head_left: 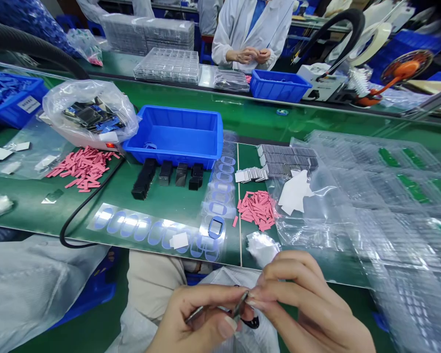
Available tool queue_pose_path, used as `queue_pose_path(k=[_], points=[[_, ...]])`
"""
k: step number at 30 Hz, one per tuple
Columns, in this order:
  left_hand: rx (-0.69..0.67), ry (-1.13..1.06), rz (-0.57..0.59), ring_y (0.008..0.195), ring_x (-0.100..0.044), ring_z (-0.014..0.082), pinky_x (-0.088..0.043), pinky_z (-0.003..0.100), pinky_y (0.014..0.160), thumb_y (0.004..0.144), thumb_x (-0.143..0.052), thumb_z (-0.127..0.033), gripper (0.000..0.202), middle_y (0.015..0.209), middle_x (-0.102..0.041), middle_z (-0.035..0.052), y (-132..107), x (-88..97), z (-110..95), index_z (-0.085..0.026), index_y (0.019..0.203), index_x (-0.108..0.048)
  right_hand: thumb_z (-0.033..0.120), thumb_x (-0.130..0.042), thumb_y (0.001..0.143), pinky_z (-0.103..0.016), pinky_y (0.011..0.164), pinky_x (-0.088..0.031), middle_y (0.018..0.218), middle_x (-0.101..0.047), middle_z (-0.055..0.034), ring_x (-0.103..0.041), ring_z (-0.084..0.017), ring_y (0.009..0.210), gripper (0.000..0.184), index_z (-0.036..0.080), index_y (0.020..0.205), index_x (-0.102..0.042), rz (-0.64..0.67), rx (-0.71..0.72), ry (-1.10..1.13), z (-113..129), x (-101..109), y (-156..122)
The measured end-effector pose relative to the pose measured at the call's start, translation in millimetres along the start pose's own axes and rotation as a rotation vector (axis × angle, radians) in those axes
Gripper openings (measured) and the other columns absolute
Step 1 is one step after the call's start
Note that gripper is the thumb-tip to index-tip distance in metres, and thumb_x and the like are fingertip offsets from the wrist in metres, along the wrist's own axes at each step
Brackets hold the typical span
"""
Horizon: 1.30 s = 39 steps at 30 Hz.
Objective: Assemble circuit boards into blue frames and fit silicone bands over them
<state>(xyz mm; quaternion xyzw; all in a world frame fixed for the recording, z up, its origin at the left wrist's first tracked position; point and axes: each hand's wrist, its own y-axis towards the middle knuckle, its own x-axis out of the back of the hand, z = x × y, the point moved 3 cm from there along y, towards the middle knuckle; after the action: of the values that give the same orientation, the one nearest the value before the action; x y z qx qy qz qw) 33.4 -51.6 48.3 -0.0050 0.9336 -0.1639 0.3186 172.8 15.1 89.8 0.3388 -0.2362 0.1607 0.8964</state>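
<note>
While the two hands work close together just past the near edge of the green-topped table (220, 120), the left hand (194, 321) grips a pair of steel tweezers (196, 314) between thumb and fingers, with the tips angled toward the right hand (308, 301). The right hand's fingers (275, 289) are closed in a pinch on a small dark flat piece (240, 305) at the tweezers' tips, though it is too small and blurred to identify. A crumpled scrap of clear film (262, 247) lies on the table just beyond the right hand.

Farther along the table, a pile of pink strips (259, 210) and a row of white tabs (247, 175) sit beside a clear bag with a white sheet (294, 192). Stacked clear trays (400, 235) fill the right side. Toward the left, a film sheet with blue oval outlines (158, 230) runs along the near edge, below black stacks (144, 179) and a blue plastic crate (172, 159). Across the table, a co-worker in a white coat (250, 34) holds both hands (248, 55) together.
</note>
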Motion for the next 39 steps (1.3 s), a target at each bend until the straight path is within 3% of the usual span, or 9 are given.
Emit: queue_pose_path(k=[6,11,16,21,25,28,30,34,39], points=[[-0.173,0.247,-0.023,0.075,-0.071,0.0193,-0.054,0.026,0.067,0.077,-0.068,-0.032,0.022,0.087,-0.078,0.0063,-1,3.9,-2,-0.030,0.098,-0.075,0.009,-0.064,0.075,-0.029,0.056,-0.049,0.064,-0.062,0.0002,-0.057,-0.015,0.065,0.013,0.021,0.070,-0.064,0.028,-0.062,0.088,-5,-3,2],[-0.170,0.265,-0.069,0.075,-0.072,0.0217,-0.055,0.028,0.066,0.077,-0.068,-0.028,0.019,0.085,-0.078,0.0046,2,2.0,-5,-0.034,0.093,-0.075,0.010,-0.064,0.076,-0.031,0.058,-0.049,0.065,-0.061,-0.0008,-0.057,-0.017,0.067,0.013,0.021,0.071,-0.063,0.054,-0.070,0.087,-8,-5,-1],[-0.192,0.302,-0.105,0.075,-0.072,0.0242,-0.056,0.031,0.068,0.075,-0.070,-0.031,0.018,0.085,-0.078,0.0065,2,2.0,-5,-0.031,0.092,-0.076,0.008,-0.062,0.077,-0.030,0.059,-0.048,0.068,-0.060,-0.0010,-0.056,-0.016,0.069,0.013,0.021,0.074,-0.060,0.038,-0.068,0.094,-9,-7,-6],[-0.128,0.257,-0.103,0.080,-0.069,0.0199,-0.054,0.026,0.072,0.075,-0.070,-0.033,0.025,0.092,-0.075,0.0048,3,2.9,2,-0.033,0.099,-0.074,0.006,-0.057,0.076,-0.029,0.064,-0.046,0.070,-0.059,-0.0013,-0.054,-0.016,0.070,0.014,0.020,0.075,-0.057,-0.018,0.045,-0.099,-6,-12,-11],[-0.029,0.096,-0.072,0.091,-0.065,0.0191,-0.050,0.027,0.084,0.075,-0.069,-0.039,0.026,0.096,-0.072,0.0044,6,2.6,7,-0.028,0.097,-0.074,0.008,-0.057,0.077,-0.030,0.071,-0.044,0.072,-0.061,-0.0012,-0.053,-0.016,0.072,0.013,0.021,0.075,-0.057,-0.117,0.175,-0.303,1,-19,-18],[0.122,-0.182,-0.057,0.099,-0.064,0.0190,-0.046,0.029,0.092,0.076,-0.068,-0.039,0.025,0.096,-0.073,0.0033,8,2.5,9,-0.024,0.095,-0.073,0.012,-0.054,0.081,-0.033,0.075,-0.043,0.071,-0.059,-0.0013,-0.052,-0.018,0.074,0.014,0.023,0.073,-0.055,-0.166,0.106,-0.297,3,-18,-22],[0.170,-0.369,-0.055,0.109,-0.061,0.0209,-0.043,0.033,0.098,0.081,-0.063,-0.038,0.023,0.108,-0.072,0.0047,9,3.0,8,-0.023,0.097,-0.072,0.015,-0.051,0.084,-0.034,0.072,-0.044,0.069,-0.057,-0.0015,-0.052,-0.018,0.073,0.014,0.023,0.072,-0.054,-0.149,0.075,-0.205,3,-13,-21],[0.110,-0.575,-0.087,0.133,-0.040,0.0218,-0.030,0.038,0.109,0.089,-0.050,-0.040,0.030,0.134,-0.058,0.0060,15,6.8,2,-0.022,0.105,-0.068,0.023,-0.053,0.088,-0.030,0.062,-0.047,0.065,-0.055,-0.0017,-0.054,-0.017,0.068,0.015,0.021,0.072,-0.052,-0.039,-0.076,0.047,0,-1,-9],[0.015,-0.655,-0.006,0.137,-0.032,0.0195,-0.030,0.036,0.108,0.090,-0.047,-0.044,0.033,0.138,-0.053,0.0037,20,3.2,-4,-0.024,0.105,-0.068,0.026,-0.054,0.087,-0.026,0.053,-0.048,0.065,-0.053,-0.0007,-0.055,-0.015,0.061,0.016,0.021,0.072,-0.051,0.093,-0.211,0.237,0,-5,-1]])
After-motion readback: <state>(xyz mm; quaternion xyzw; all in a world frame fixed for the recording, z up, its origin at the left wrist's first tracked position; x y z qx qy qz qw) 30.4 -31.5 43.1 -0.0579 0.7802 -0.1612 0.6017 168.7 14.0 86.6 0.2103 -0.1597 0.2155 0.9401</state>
